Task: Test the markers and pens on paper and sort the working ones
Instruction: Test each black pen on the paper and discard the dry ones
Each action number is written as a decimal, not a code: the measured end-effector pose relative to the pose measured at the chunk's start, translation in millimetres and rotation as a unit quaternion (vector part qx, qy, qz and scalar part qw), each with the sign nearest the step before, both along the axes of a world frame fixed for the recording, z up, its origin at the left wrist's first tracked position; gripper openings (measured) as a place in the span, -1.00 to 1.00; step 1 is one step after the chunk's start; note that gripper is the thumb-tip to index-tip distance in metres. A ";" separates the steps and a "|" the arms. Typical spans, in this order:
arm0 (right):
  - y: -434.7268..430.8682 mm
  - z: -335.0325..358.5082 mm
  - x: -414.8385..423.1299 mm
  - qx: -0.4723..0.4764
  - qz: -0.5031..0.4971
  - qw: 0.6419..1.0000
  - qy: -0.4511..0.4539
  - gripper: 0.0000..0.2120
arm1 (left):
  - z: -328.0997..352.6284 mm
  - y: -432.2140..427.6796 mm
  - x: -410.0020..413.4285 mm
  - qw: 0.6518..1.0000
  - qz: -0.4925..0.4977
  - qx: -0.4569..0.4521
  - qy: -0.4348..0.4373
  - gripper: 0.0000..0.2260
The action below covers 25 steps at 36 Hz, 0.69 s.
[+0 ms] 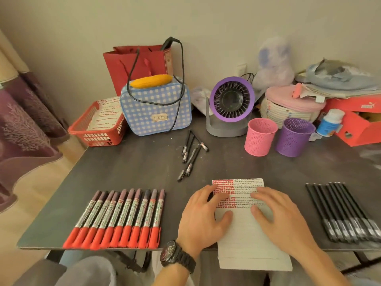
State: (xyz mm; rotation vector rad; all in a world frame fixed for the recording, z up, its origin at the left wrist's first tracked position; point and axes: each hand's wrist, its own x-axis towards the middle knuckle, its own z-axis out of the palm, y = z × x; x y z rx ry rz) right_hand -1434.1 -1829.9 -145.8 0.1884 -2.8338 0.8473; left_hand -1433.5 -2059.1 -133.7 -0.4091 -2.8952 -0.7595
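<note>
A lined paper sheet [245,238] lies at the table's front edge, its top covered with red and black test marks. My left hand [203,219] rests flat on the sheet's left side, a dark watch on its wrist. My right hand [282,213] rests flat on its right side. Both hands hold nothing. Several red-capped markers [117,219] lie in a neat row to the left. Several black pens [342,211] lie in a row to the right. More black pens [190,155] lie scattered behind the paper. A pink mesh cup [260,139] and a purple mesh cup [293,137] stand at the back right.
Along the back stand a red basket [82,130] holding marked paper, a blue checked bag [156,108] with a yellow corn cob on top, a purple fan [229,106], a woven basket [288,106] and an orange shoebox [356,122]. The dark table [134,168] ends just before my knees.
</note>
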 end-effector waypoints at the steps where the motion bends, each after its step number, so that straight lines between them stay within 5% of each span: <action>1: -0.3 -2.2 0.3 0.010 -0.002 1.000 0.009 -0.70 | -0.5 0.6 0.1 1.000 0.000 0.001 0.002 -0.56; 9: 0.0 -5.9 0.4 0.033 -0.007 0.999 0.024 -0.69 | -1.5 2.2 -1.9 1.000 -0.003 0.006 0.005 -0.58; 15: 0.4 -7.1 -1.1 0.029 -0.008 0.999 0.029 -0.69 | 10.5 -8.0 -14.6 0.993 0.021 0.112 -0.040 -0.75; 21: 0.2 -6.0 -2.2 0.020 -0.007 0.999 0.033 -0.70 | 31.3 -37.1 -54.8 0.989 0.138 0.047 0.014 -0.78; 25: -1.1 -2.6 -0.9 0.012 -0.014 1.000 0.024 -0.71 | 42.1 -60.9 -97.1 0.980 0.197 0.017 -0.029 -0.72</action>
